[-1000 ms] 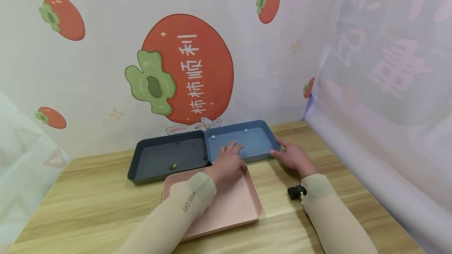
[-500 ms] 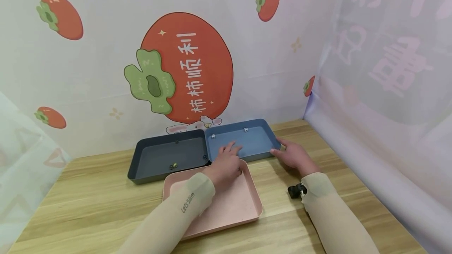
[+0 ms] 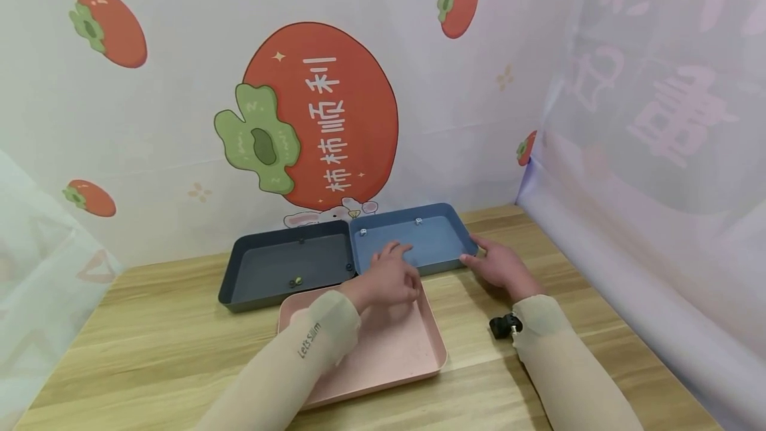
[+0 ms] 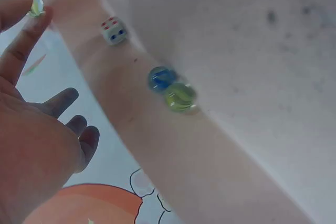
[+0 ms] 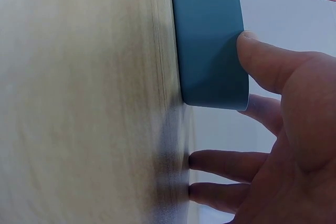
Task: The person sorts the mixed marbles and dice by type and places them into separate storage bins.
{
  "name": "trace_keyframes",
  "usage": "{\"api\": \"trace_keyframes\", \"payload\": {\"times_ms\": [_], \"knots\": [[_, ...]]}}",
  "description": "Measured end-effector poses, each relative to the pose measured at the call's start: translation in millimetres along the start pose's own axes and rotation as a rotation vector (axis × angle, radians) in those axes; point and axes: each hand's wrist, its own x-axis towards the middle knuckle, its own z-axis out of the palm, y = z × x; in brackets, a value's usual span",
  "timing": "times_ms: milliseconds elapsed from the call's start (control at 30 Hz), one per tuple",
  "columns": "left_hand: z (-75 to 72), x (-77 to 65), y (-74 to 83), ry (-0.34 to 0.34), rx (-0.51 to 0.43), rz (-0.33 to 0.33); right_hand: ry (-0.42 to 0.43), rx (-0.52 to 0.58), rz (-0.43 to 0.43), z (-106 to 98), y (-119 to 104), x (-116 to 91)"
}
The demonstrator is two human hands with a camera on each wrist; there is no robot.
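Note:
Over the far part of the pink tray (image 3: 413,351), my left hand (image 3: 387,279) pinches a clear glass marble (image 4: 37,7) with yellow-green streaks between thumb and index finger. The other fingers are spread. In the left wrist view, a white die (image 4: 114,30), a blue marble (image 4: 161,78) and a yellow-green marble (image 4: 180,97) lie inside the tray along its wall. My right hand (image 3: 498,263) grips the near right corner of the blue tray (image 3: 439,245), thumb on the rim, as the right wrist view shows.
White dice (image 3: 419,221) lie in the blue tray. A dark grey tray (image 3: 269,265), holding several marbles (image 3: 298,281), adjoins it on the left. The wooden table (image 3: 149,338) ends at a printed cloth (image 3: 167,118) behind and another at right.
My left hand has lifted from the pink tray's far right corner, its thumb and index finger now together. My right hand has kept its hold on the blue tray.

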Motion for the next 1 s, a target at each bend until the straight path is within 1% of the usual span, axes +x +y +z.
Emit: {"api": "trace_keyframes", "payload": {"times_ms": [100,233,400,500,533,633,700,767,900,1000], "knots": [[-8.9,-3.2,-2.1,0.012,-0.104,-0.026,0.001,0.0,-0.005,-0.3,-0.6,-0.4],[-24.0,-11.5,-9.6,0.06,-0.239,-0.069,0.003,0.006,-0.004,0.1,-0.4,0.0],[-47.3,-23.4,-28.2,0.142,-0.383,-0.141,-0.002,0.016,0.003,-0.1,1.0,-0.9],[-58.5,-30.8,-42.5,0.199,-0.416,-0.163,-0.001,0.016,0.005,-0.6,1.4,-1.3],[-62.5,-33.6,-46.8,0.217,-0.421,-0.163,0.001,0.017,0.005,-1.0,1.5,-1.4],[-73.0,-41.9,-59.6,0.27,-0.431,-0.198,0.001,0.012,0.005,-1.9,2.0,-1.7],[-80.0,-48.5,-67.3,0.305,-0.424,-0.243,-0.002,0.01,0.004,-2.4,1.7,-2.2],[-86.7,-55.2,-76.0,0.341,-0.406,-0.308,-0.005,0.008,0.004,-2.7,1.0,-2.6],[-97.6,-69.6,-99.3,0.39,-0.327,-0.433,-0.003,0.006,-0.003,-2.8,-0.5,-2.3],[-102.3,-81.6,-121.1,0.406,-0.236,-0.488,-0.003,0.004,-0.013,-2.3,-1.4,-1.5]]}}
